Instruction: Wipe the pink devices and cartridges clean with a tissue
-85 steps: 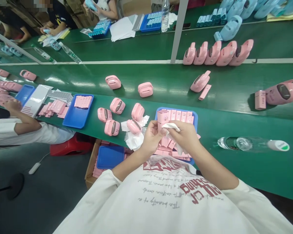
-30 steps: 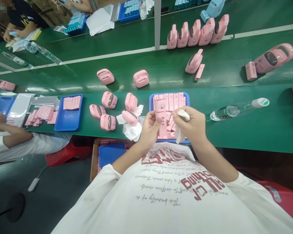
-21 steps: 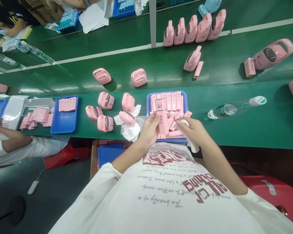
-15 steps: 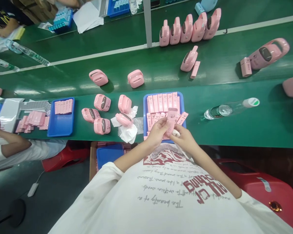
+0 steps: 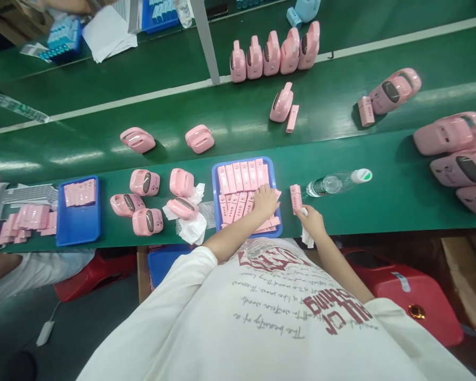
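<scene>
My left hand (image 5: 265, 201) reaches over the right side of a blue tray (image 5: 219, 228), its fingers curled down around a slim pink block whose end peeks out beside them. Rows of pink blocks (image 5: 238, 176) with small dark marks fill the tray. To the right of it, my right hand (image 5: 313, 223) is closed on a white tissue (image 5: 307, 238) that hangs below the fingers. Its fingertips meet the lower end of another pink block (image 5: 295, 198) at the table; whether they grip it I cannot tell.
A clear bottle (image 5: 333, 183) lies right of my right hand. Several pink handled housings (image 5: 147, 221) stand left of the tray, some by crumpled tissues (image 5: 193, 227). More housings (image 5: 458, 166) sit far right. A second blue tray (image 5: 78, 227) is at left, near a co-worker's arm (image 5: 2, 264).
My hands have parted. The pink block they held together is now right of the tray by my right hand, and my left hand has moved onto the tray. The view has shifted right.
</scene>
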Tool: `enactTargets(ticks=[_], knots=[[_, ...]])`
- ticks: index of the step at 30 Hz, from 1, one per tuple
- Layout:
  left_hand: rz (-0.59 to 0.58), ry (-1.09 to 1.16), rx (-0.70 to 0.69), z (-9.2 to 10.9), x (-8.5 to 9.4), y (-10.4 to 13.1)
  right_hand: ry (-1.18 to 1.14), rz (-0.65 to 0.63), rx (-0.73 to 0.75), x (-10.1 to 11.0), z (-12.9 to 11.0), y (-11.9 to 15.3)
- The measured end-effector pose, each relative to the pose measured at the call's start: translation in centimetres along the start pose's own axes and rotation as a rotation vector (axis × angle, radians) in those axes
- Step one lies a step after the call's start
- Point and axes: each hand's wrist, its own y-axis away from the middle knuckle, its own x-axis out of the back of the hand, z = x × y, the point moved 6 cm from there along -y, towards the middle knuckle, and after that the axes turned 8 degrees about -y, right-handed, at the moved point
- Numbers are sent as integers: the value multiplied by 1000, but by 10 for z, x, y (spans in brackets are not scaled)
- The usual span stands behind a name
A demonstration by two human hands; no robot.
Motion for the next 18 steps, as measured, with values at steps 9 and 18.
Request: enactTargets(ticks=[9, 18], knots=[[39, 539, 2, -28, 34, 12, -497, -78, -192, 2, 16, 9], [32, 1304, 151, -18, 102, 78, -519, -247, -203, 13, -12, 13]])
